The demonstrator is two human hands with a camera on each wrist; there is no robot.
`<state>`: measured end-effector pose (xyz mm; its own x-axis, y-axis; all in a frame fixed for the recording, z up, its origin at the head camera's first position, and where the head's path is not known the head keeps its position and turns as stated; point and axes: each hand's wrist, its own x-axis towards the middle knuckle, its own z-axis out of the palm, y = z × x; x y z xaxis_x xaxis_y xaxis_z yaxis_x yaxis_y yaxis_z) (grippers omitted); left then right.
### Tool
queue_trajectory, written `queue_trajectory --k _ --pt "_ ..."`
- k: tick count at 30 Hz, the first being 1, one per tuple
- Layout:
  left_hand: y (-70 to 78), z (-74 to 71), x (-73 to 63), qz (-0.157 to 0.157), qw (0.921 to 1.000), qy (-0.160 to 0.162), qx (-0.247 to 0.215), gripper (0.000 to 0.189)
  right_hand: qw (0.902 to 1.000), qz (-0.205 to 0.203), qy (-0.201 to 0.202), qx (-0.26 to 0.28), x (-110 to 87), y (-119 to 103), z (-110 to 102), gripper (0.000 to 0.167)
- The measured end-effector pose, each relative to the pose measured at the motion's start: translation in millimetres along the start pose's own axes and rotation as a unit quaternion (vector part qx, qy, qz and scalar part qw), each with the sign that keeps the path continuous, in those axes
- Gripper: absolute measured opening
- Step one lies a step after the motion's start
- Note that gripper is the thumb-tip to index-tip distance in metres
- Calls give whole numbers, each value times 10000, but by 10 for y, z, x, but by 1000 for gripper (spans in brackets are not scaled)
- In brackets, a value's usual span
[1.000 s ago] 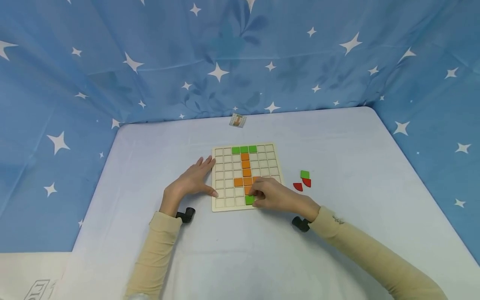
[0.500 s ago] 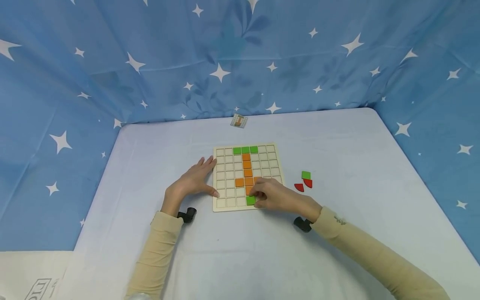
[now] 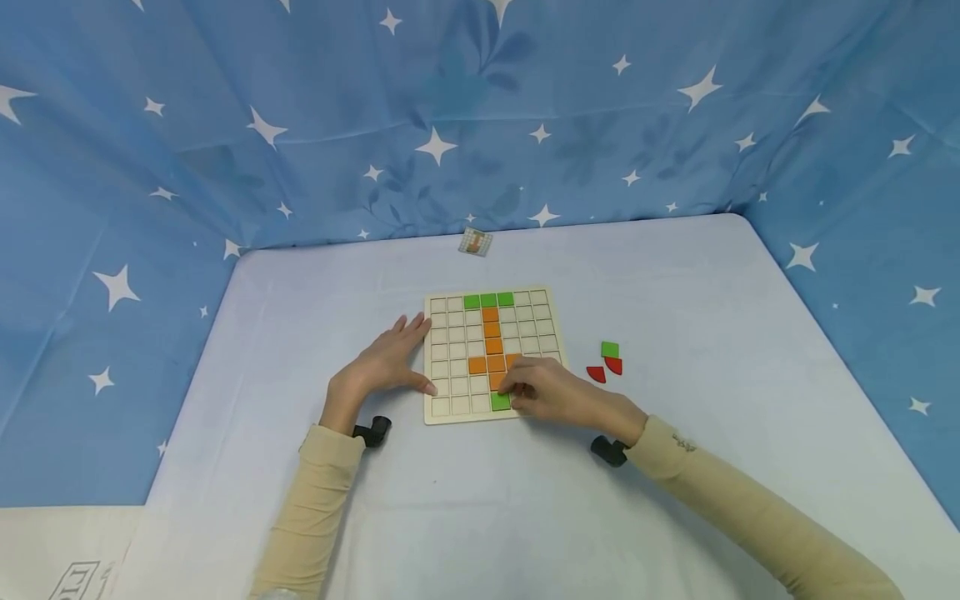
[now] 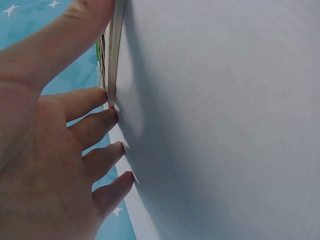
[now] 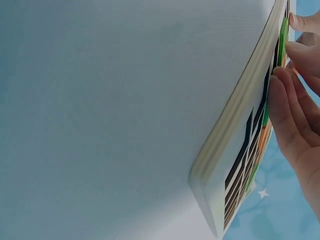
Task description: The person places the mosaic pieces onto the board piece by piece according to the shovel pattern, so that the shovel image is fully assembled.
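A square gridded board [image 3: 456, 406] lies on the table, with orange square tiles [image 3: 492, 330] forming a column and a short crossbar. Green tiles [image 3: 489, 299] sit in its top row, and another green tile [image 3: 500, 402] fills a bottom-row cell. My left hand [image 3: 386, 357] rests against the board's left edge, fingers and thumb spread. Over the lower right cells, my right hand [image 3: 555, 392] has curled fingers pinching at a green tile [image 5: 266, 112], seen beside the fingertips in the right wrist view and largely hidden by the hand in the head view.
Right of the board lie a loose green tile [image 3: 610, 349] and two red quarter-circle pieces [image 3: 596, 374]. A small pattern card [image 3: 476, 242] sits at the table's back edge. Blue star-printed curtain [image 3: 337, 125] surrounds the table.
My right hand shifts slightly to the right, uncovering a little more of the bottom-row green tile. The left hand stays against the board's edge.
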<state>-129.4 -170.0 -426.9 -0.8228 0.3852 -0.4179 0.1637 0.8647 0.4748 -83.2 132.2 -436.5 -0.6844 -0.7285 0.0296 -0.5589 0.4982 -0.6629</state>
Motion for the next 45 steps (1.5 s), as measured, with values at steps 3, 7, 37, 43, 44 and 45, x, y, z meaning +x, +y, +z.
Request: queue_trajectory --k 3,7,37,43,44,45 --pt "-1 5 -3 -7 10000 -8 -41 121 10000 17 50 -36 -22 10 -18 20" --pt "3 14 -17 -6 9999 -29 -113 121 9998 53 175 -38 -83 35 -52 19" --pt "17 -20 -36 127 9999 48 -76 120 9810 1335 1326 -462 -568 437 -478 17" --pt "3 -9 -15 128 9999 56 -78 120 9709 1685 1651 -415 -622 536 -514 18" --pt "0 -7 -12 133 9999 60 -65 120 9688 1746 1699 -449 -627 557 -518 18" --pt "-4 -6 -10 139 9999 62 -50 120 9667 1799 1753 -493 -632 577 -522 18"
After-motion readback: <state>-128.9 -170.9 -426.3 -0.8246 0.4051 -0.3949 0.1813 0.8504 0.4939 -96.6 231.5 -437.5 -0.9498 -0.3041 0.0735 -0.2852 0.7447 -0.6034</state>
